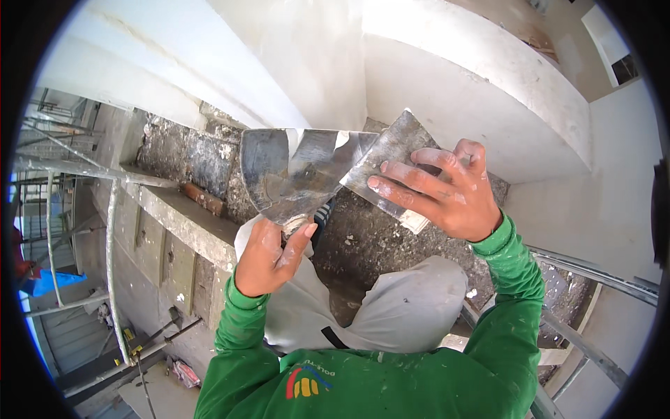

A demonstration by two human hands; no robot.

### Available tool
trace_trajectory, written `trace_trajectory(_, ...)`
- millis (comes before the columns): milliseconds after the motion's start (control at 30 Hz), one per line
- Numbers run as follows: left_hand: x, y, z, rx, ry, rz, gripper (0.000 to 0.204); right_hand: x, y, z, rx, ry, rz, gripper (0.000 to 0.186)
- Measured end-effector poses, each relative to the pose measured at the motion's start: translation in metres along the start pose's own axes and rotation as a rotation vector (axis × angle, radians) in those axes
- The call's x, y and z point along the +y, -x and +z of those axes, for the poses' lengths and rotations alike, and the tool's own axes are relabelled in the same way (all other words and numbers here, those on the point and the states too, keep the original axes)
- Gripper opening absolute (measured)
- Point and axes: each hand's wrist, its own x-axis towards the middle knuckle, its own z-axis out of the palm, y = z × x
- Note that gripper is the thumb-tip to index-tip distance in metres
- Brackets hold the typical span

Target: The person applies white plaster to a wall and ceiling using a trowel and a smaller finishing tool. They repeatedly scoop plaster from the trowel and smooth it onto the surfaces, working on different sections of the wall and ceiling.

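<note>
My left hand [269, 257] is closed around the handle of a wide putty knife [300, 178], its blade spread out flat ahead of the fist. Streaks of white filler lie on that dark, worn blade near the far edge. In my right hand [453, 195] is a thin rectangular metal scraper plate [391, 157], gripped with the fingers laid across its face and the thumb hidden. The plate is tilted, and its left edge overlaps the right end of the putty knife; whether they touch I cannot tell. White smears mark the fingers of both hands.
White walls [433, 105] with a curved ledge stand ahead and to the right. Scaffold pipes [112, 265] rise at the left, beside a drop; metal rails [593, 276] run at the right. A reddish block [202, 199] lies on the splattered concrete. Blue sheeting [59, 281] shows far left.
</note>
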Motion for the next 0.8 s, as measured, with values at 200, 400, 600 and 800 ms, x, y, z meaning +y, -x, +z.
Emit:
trace_trajectory(200,-0.019,0.034,-0.013,0.276,0.389,-0.041,0.027,0.017,0.039,0.120,0.101,-1.000,0.574,0.038)
trace_trajectory(400,-0.077,0.072,-0.002,0.213,0.541,-0.299,0.028,0.045,0.074,0.291,0.106,-1.867,1.500,0.031)
trace_trajectory(600,-0.096,0.080,-0.007,0.277,0.527,-0.251,0.033,0.050,0.072,0.365,0.133,-1.768,1.689,0.028)
trace_trajectory(800,-0.100,0.079,-0.015,0.363,0.554,-0.247,0.035,0.045,0.075,0.387,0.153,-1.863,1.690,0.034)
